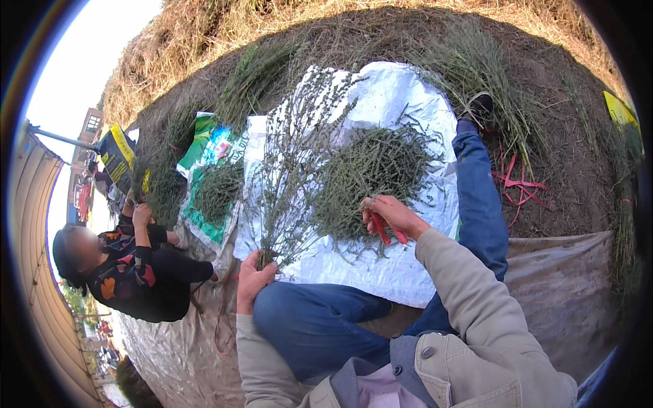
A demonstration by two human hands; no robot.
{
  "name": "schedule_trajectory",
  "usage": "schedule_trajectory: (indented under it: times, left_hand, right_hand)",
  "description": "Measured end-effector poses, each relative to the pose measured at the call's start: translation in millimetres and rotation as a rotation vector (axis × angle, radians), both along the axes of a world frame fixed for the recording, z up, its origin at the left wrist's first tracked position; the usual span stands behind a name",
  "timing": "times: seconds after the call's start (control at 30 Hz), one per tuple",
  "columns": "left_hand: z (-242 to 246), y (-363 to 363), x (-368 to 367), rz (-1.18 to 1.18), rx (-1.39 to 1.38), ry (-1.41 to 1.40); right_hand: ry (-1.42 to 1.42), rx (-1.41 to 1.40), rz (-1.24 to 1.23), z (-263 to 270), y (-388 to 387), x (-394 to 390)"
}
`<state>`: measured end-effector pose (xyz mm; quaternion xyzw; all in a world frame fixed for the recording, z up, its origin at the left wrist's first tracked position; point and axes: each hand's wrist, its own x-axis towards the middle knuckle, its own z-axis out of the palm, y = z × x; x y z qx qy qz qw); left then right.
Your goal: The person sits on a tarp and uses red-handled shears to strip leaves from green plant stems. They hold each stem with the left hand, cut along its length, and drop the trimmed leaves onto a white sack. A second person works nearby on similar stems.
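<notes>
My left hand (pixel 256 278) grips a bundle of long dried plant stems (pixel 288 168) by their lower ends, beside my bent knee. The stems fan out away from me over a white woven plastic sheet (pixel 387 275). My right hand (pixel 392 217) is closed around red-handled hand shears (pixel 378 228) and some thin sprigs; the blades are hard to make out. Just beyond that hand, a heap of cut green sprigs (pixel 380 168) lies on the sheet. Loose bits are scattered around the heap.
A person (pixel 132 260) sits at the left, near a green printed sack (pixel 206 224) bearing more sprigs. Uncut plant bundles (pixel 479 66) lie at the back right. Red plastic straps (pixel 518 183) rest on the soil beside my outstretched leg (pixel 477 204). Straw (pixel 357 10) borders the far side.
</notes>
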<state>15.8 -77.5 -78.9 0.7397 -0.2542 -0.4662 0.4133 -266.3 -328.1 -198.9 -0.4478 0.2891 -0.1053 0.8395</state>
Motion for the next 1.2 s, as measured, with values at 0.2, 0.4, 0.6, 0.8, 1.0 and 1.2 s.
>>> schedule_trajectory:
  times: [0.2, 0.4, 0.6, 0.8, 1.0, 1.2]
  left_hand:
    - [4, -5, -8, 0.042, -0.024, 0.013]
    - [3, -2, -3, 0.010, -0.009, 0.038]
    - [3, -4, -3, 0.011, 0.009, 0.059]
    - [3, -3, -3, -0.011, -0.007, 0.042]
    - [1, -3, -1, -0.024, -0.019, 0.046]
    - [5, -4, -6, 0.023, 0.005, 0.059]
  right_hand:
    - [0.029, 0.019, 0.008, 2, -4, 6]
    - [-0.019, 0.068, -0.066, 12, -6, 13]
    - [0.006, 0.021, -0.096, 7, -11, 11]
    - [-0.001, 0.033, -0.152, 3, -5, 7]
    - [0.001, 0.018, 0.052, -13, -4, 3]
    - [-0.146, 0.162, 0.030, 6, 0, 14]
